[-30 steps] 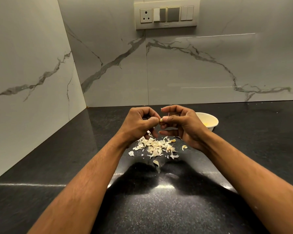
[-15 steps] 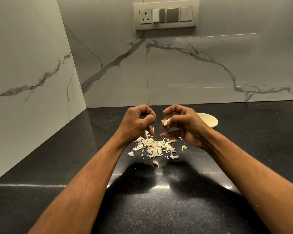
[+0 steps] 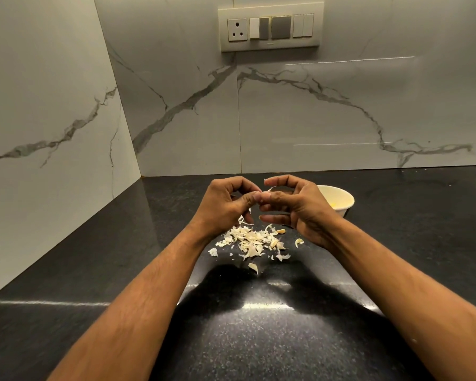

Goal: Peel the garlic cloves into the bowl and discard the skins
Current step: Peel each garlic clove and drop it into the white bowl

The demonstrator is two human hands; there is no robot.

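My left hand and my right hand meet above the black counter, fingertips touching. Between them they pinch a small pale garlic clove, mostly hidden by the fingers. A thin strip of skin hangs below my left fingers. Under the hands lies a heap of pale garlic skins, with a few loose cloves at its right side. A cream bowl stands behind my right hand, partly hidden by it, with something yellowish inside.
The black speckled counter runs into a corner of white marbled wall on the left and at the back. A switch and socket plate hangs on the back wall. Single skins lie nearer me.
The hands had drawn slightly apart half a second ago, a skin piece falling from the left one; now their fingertips have come together again on the clove.
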